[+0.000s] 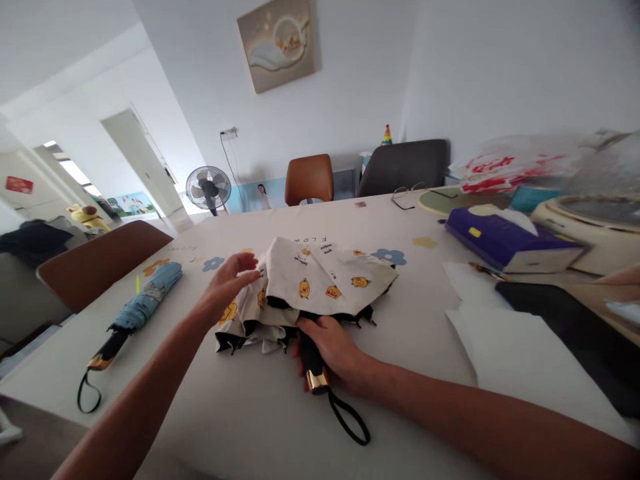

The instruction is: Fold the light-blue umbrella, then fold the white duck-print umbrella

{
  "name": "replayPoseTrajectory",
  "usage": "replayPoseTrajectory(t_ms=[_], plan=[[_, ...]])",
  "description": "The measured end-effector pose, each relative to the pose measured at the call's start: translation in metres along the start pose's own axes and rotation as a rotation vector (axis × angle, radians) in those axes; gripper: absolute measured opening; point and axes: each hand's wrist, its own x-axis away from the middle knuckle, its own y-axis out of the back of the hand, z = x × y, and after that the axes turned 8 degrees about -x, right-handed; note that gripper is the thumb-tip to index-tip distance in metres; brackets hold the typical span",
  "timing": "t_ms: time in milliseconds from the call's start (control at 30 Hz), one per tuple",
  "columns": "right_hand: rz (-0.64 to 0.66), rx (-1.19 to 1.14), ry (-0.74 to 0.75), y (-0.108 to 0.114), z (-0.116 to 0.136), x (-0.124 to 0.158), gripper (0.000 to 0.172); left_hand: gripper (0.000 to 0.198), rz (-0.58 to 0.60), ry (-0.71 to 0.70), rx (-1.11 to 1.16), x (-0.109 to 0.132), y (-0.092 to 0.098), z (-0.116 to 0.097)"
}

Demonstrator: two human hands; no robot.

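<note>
Right hand [336, 345] grips umbrella handle [313, 360], left [227, 283] beside canopy [320, 275].

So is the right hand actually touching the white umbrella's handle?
Touching: the head view shows the right hand wrapped around the black handle of the white umbrella.

Light: soft, muted around you | brightest: window strip [75, 171] at your far left | glint: umbrella's gold band [317, 381] | blur: plastic bag [530, 153] (you can't read its lettering [493, 164]) | wide-angle lean: door [131, 157] tilts
</note>
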Motion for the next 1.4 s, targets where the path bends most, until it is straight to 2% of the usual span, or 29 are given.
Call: replayPoseTrajectory(t_ms=[67,133,233,367,467,533,633,733,800,867,967,1067,1167,1233,1300,1400], plan=[[0.004,0.005,0.017,0.0,0.0,0.0,0.017,0.048,0.055,0.084,-0.155,0.011,-0.004,0.004],[-0.003,0.009,0.018,0.0,0.001,0.001,0.018,0.047,0.1,0.174,-0.274,0.018,-0.01,0.004],[-0.014,0.013,0.004,-0.001,0.002,0.001,0.018,0.032,0.128,0.202,-0.242,0.022,-0.015,0.002],[-0.032,-0.002,0.001,-0.002,0.002,0.003,0.019,0.026,0.149,0.281,-0.042,0.027,-0.002,0.01],[-0.038,0.004,0.014,-0.003,0.001,0.003,0.021,0.021,0.245,0.328,-0.172,0.03,0.014,0.018],[-0.045,0.008,0.017,-0.003,0.001,0.003,0.021,0.017,0.179,0.288,-0.307,0.031,0.022,0.014],[-0.044,0.019,0.002,-0.004,0.002,0.004,0.021,0.019,-0.065,0.187,-0.359,0.029,0.024,-0.01],[-0.05,0.026,-0.012,-0.005,0.002,0.004,0.023,0.034,-0.101,0.164,-0.253,0.025,0.011,-0.041],[-0.056,0.025,-0.001,-0.004,0.002,0.004,0.022,0.047,-0.08,0.176,-0.176,0.019,-0.003,-0.051],[-0.048,0.019,0.012,-0.004,0.002,0.003,0.02,0.05,0.022,0.235,-0.092,0.011,-0.017,-0.05],[-0.027,0.015,0.011,-0.002,0.0,0.002,0.022,0.035,0.216,0.344,0.149,-0.001,-0.031,-0.039],[-0.053,0.033,0.025,-0.003,-0.002,0.003,0.023,0.023,0.23,0.393,0.379,-0.005,-0.032,-0.035],[-0.106,0.113,0.072,-0.005,0.0,0.006,0.023,0.024,0.147,0.39,0.479,-0.001,-0.023,-0.044],[-0.103,0.28,0.139,-0.005,0.007,0.007,0.027,0.025,0.09,0.368,0.511,0.004,-0.014,-0.052],[-0.094,0.485,0.291,-0.003,0.019,0.007,0.029,0.024,0.038,0.361,0.525,0.007,-0.005,-0.055],[-0.157,0.687,0.611,0.009,0.041,0.002,0.01,0.025,-0.024,0.414,0.537,0.009,0.002,-0.048]])
